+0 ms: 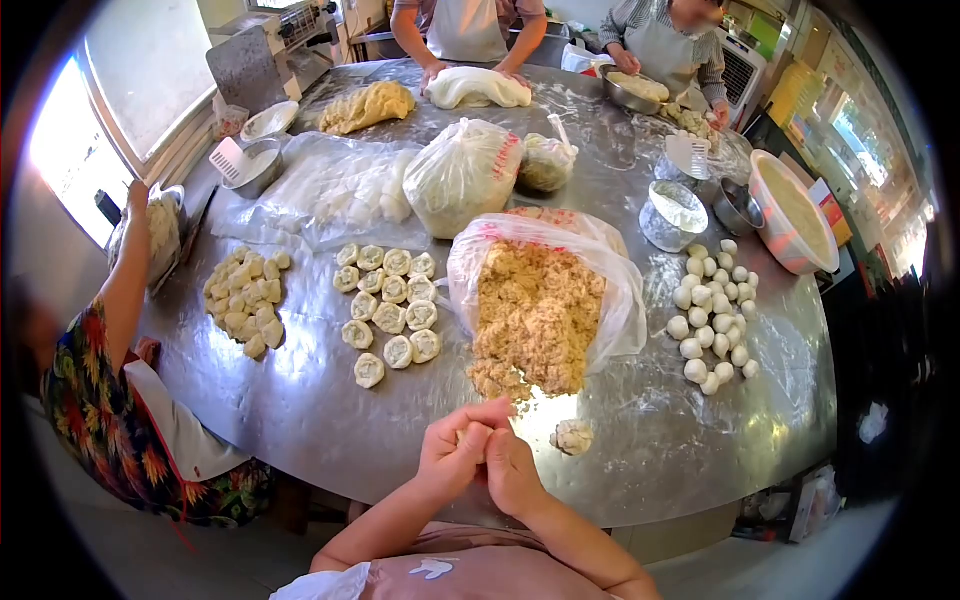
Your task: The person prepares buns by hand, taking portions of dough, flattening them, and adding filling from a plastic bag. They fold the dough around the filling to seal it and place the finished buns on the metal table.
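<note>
Close to the table's front edge, my left hand (452,455) and my right hand (512,472) are pressed together, fingers closed. A bit of pale stuff shows between the left fingers, too small to name; whatever else the hands hold is hidden. Just beyond them, crumbly tan filling (540,310) spills out of an open plastic bag (625,290). One rough lump (572,437) lies on the metal to the right of my hands. Several flat round pieces of filled dough (393,290) sit in rows left of the bag.
White dough balls (722,305) lie at the right, dough chunks (245,300) at the left. A tied bag (463,180) and a metal cup (673,215) stand farther back on the steel table (320,430). Two people work across the table; another person's arm (120,270) is at the left.
</note>
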Available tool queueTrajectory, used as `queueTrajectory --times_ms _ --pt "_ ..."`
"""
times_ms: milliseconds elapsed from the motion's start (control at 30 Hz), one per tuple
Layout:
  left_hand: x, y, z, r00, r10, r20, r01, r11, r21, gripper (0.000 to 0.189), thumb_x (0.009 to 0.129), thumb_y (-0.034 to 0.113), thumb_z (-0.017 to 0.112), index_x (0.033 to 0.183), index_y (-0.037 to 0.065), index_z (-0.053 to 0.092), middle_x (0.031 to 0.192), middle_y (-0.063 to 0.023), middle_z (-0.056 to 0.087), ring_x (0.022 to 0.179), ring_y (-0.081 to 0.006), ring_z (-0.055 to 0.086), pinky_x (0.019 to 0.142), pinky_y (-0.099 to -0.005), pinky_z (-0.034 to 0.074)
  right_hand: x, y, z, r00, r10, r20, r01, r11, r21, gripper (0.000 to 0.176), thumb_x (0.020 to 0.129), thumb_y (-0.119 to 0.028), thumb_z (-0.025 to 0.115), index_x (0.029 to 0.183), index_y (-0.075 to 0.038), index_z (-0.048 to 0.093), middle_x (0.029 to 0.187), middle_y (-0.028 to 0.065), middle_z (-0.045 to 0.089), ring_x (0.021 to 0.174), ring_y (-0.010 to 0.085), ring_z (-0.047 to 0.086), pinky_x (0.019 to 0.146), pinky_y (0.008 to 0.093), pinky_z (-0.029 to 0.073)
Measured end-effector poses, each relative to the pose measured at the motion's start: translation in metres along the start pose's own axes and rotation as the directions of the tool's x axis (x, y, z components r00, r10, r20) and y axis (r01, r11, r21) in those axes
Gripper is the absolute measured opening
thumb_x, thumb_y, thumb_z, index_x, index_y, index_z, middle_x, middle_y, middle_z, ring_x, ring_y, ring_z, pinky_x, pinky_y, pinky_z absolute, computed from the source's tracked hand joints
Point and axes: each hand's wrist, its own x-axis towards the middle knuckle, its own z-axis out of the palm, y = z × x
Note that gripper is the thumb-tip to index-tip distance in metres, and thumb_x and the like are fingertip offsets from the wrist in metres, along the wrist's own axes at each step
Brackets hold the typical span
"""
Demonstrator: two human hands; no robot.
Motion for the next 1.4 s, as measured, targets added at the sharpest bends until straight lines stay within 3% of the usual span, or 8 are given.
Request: queueTrajectory --times_ms 67,300,467,667,900,1100,1233,1400 --pt "0.002 -0.02 -0.012 0.997 0.071 0.003 -0.071 0.997 -0.017 0.042 0.099 0.036 0.047 0.114 -0.002 0.058 0.116 -0.0117 0.062 0.109 -0.023 0.057 0.1 -0.0367 0.04 0.003 -0.001 0.003 0.98 -0.193 -0.043 0.184 0.969 -0.166 0.042 0.101 -0.042 0.037 0.117 -0.005 0.05 0.093 0.0152 0.062 0.085 0.0282 0.063 0.073 0.0348 0.048" --pt "0.011 0.015 0.03 0.932 -0.064 -0.358 -0.082 0.922 -0.379 0.043 0.101 0.034 0.042 0.093 -0.002 0.065 0.108 -0.0155 0.064 0.116 -0.0299 0.054 0.103 -0.0442 0.037 -0.001 0.001 -0.007 0.997 0.074 -0.036 -0.07 0.994 0.085 0.045 0.099 -0.045 0.039 0.118 -0.004 0.047 0.093 0.0148 0.062 0.084 0.0283 0.063 0.073 0.0349 0.048" --pt "0.006 -0.016 -0.006 0.975 0.214 0.055 -0.212 0.976 -0.046 0.044 0.102 0.032 0.038 0.086 0.0 0.064 0.104 -0.0163 0.063 0.107 -0.0284 0.057 0.103 -0.0472 0.037 0.001 -0.008 0.001 0.989 -0.14 -0.049 0.135 0.986 -0.098 0.042 0.097 -0.039 0.047 0.119 -0.003 0.045 0.095 0.0143 0.061 0.086 0.0307 0.061 0.077 0.0389 0.048" --pt "0.002 0.01 0.018 0.967 -0.093 -0.235 0.011 0.944 -0.33 0.046 0.101 0.035 0.039 0.084 0.0 0.063 0.097 -0.0138 0.066 0.098 -0.0248 0.061 0.101 -0.0476 0.04 -0.002 0.0 -0.006 0.995 0.1 -0.025 -0.094 0.982 0.163 0.043 0.101 -0.042 0.037 0.115 -0.003 0.05 0.089 0.0079 0.062 0.082 0.0182 0.061 0.071 0.028 0.047" --pt "0.003 -0.011 -0.006 0.991 0.127 0.036 -0.129 0.991 0.034 0.053 0.1 0.043 0.038 0.095 -0.003 0.063 0.106 -0.0152 0.065 0.106 -0.026 0.058 0.098 -0.043 0.043 0.004 -0.01 0.001 0.949 -0.305 -0.082 0.284 0.938 -0.2 0.054 0.099 -0.054 0.029 0.115 -0.007 0.052 0.082 0.0095 0.061 0.078 0.0249 0.062 0.073 0.0342 0.048" --pt "0.013 0.026 0.034 0.917 -0.266 -0.297 0.044 0.807 -0.588 0.062 0.099 0.053 0.03 0.094 0.0 0.063 0.105 -0.0182 0.064 0.11 -0.0283 0.056 0.098 -0.0422 0.042 -0.004 0.002 -0.012 0.976 0.216 0.003 -0.205 0.922 0.328 0.064 0.097 -0.06 0.027 0.116 -0.003 0.049 0.074 0.0044 0.057 0.06 0.0129 0.053 0.055 0.0253 0.042" --pt "0.007 -0.012 0.015 0.999 -0.044 -0.012 0.045 0.987 0.153 0.054 0.102 0.045 0.029 0.099 0.001 0.062 0.116 -0.0144 0.06 0.11 -0.0252 0.056 0.095 -0.0367 0.043 -0.004 0.008 -0.012 0.982 0.186 0.01 -0.182 0.948 0.263 0.069 0.095 -0.064 0.023 0.103 -0.003 0.056 0.077 0.0017 0.058 0.06 0.0083 0.051 0.053 0.0221 0.04" --pt "0.005 -0.019 0.014 0.979 -0.205 0.001 0.204 0.972 -0.118 0.057 0.098 0.054 0.03 0.111 0.005 0.057 0.116 -0.0117 0.058 0.099 -0.0208 0.058 0.088 -0.0332 0.045 -0.003 0.003 -0.011 0.982 0.172 -0.077 -0.133 0.923 0.361 0.067 0.096 -0.063 0.023 0.1 -0.005 0.057 0.081 0.003 0.059 0.064 0.0092 0.053 0.058 0.0221 0.043"
